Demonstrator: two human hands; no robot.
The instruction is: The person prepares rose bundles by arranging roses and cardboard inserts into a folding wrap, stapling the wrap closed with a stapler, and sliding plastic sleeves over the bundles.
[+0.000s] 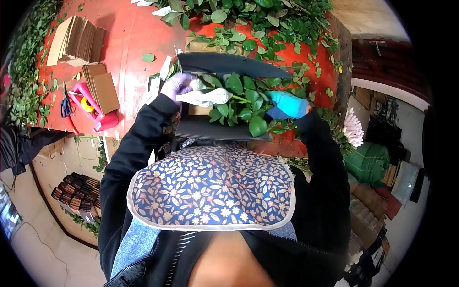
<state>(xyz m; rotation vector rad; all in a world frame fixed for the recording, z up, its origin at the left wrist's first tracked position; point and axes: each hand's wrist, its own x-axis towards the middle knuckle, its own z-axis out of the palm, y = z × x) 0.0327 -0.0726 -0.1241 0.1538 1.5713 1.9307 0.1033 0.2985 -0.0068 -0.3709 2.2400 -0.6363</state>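
A leafy stem, probably a rose, (246,98) lies across a black trough-like holder (220,129) on the red table. At its left end are flower heads in white net sleeves (208,97). My left hand (177,87), in a lavender glove, has its fingers curled at these netted heads. On the right, my right hand (289,105), in a bright blue glove, is closed around the leafy stems. Stem ends beyond the right hand are partly hidden. A tan cardboard piece (200,110) shows inside the holder.
Cardboard sheets (79,40) stand stacked at the back left. Nearer are scissors (65,107), a pink tape dispenser (103,119) and folded cardboard (103,91). Cut foliage (282,24) covers the table's far side. Pale pink flowers (353,129) stick out beyond the right edge.
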